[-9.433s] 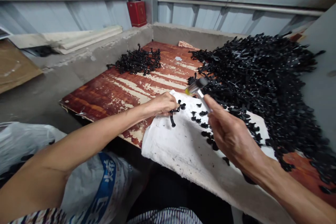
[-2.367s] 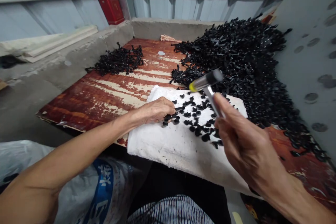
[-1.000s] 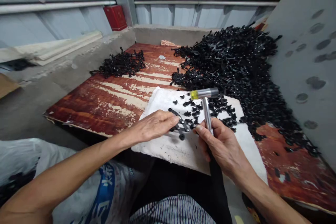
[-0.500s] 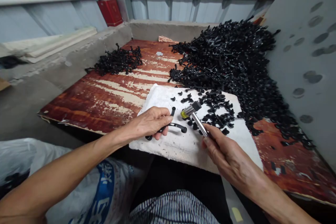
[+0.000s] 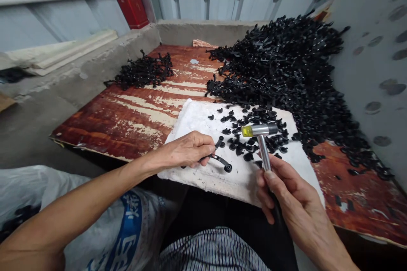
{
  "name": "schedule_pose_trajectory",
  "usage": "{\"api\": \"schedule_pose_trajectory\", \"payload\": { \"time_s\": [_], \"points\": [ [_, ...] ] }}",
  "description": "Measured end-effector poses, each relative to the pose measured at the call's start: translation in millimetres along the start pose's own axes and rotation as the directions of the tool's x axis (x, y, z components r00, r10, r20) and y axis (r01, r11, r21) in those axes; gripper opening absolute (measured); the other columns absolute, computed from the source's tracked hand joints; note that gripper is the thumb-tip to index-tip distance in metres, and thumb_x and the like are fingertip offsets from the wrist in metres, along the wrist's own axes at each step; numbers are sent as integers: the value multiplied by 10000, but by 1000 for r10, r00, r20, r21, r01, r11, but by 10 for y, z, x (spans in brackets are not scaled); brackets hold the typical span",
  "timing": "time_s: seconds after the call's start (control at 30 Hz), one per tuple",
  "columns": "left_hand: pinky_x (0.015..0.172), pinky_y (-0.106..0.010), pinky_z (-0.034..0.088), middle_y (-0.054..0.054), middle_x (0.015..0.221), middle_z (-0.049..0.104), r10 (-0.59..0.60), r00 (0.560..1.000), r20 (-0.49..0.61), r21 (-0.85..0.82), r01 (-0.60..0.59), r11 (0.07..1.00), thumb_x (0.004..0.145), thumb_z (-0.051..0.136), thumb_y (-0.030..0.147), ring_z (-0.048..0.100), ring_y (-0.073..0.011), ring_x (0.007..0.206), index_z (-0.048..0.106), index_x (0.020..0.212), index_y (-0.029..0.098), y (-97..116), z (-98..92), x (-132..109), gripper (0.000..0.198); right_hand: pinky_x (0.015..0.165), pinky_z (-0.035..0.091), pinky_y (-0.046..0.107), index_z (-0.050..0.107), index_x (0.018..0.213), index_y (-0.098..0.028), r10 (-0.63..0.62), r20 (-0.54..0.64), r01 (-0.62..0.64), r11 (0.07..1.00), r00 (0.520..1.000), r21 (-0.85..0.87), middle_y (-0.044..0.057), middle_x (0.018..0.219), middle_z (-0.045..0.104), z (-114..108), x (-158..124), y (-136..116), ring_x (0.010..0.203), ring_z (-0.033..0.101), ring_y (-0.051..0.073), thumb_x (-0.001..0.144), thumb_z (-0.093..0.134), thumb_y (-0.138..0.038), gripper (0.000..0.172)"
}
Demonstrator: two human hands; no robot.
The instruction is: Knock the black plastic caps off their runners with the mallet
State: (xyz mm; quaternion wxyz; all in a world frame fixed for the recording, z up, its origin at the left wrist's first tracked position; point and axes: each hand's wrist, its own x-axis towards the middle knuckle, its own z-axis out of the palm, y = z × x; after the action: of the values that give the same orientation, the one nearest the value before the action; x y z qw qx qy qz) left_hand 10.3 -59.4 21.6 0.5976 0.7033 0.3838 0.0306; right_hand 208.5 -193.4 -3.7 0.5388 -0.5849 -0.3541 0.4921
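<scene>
The left hand [image 5: 187, 151] rests on a white cloth pad [image 5: 203, 173] at the near edge of the tabletop [image 5: 127, 123], its fingers closed around one end of a thin black plastic strip [image 5: 220, 160]. The strip lies flat on the pad, reaching out to the right of the fingers and ending in a small round knob. A second short black piece stands just beyond the fingertips (whether it belongs to the same strip cannot be told).

The right hand [image 5: 292, 194] is clenched around the metal handle of a small hammer [image 5: 261, 140]. The hammer is upright, its silver head with a yellow tip raised over the middle of the pad, above a scatter of loose black caps [image 5: 251, 131] and apart from the strip.

A big heap of black plastic parts [image 5: 292, 67] fills the far right part of the tabletop and spills down along its right edge against a grey board [image 5: 375, 63]. A smaller heap [image 5: 143, 71] lies near the far left corner. A red box [image 5: 132, 10] stands on the concrete ledge behind that corner. Below the near edge, on the left, is a white sack with blue print [image 5: 127, 237].
</scene>
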Motion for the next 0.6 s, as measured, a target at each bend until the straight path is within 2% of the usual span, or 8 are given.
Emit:
{"api": "schedule_pose_trajectory", "payload": {
  "time_s": [0.2,0.6],
  "points": [
    [363,-149,217,49,555,495,-22,1000,-1,-48,21,999,887,471,312,341,-18,371,496,714,157,64,33,54,233,281,392,169,573,1083,-238,22,-22,-19,994,1000,107,-43,678,536,-26,-23,89,433,419,78,774,706,-505,429],
    [370,-142,217,52,543,483,-18,1000,23,-67,20,998,890,494,358,333,-12,382,508,715,149,31,10,67,273,289,390,168,552,1120,-237,27,30,-31,992,999,123,-49,680,518,-63,12,103,446,409,80,802,675,-509,436]
  ]
}}
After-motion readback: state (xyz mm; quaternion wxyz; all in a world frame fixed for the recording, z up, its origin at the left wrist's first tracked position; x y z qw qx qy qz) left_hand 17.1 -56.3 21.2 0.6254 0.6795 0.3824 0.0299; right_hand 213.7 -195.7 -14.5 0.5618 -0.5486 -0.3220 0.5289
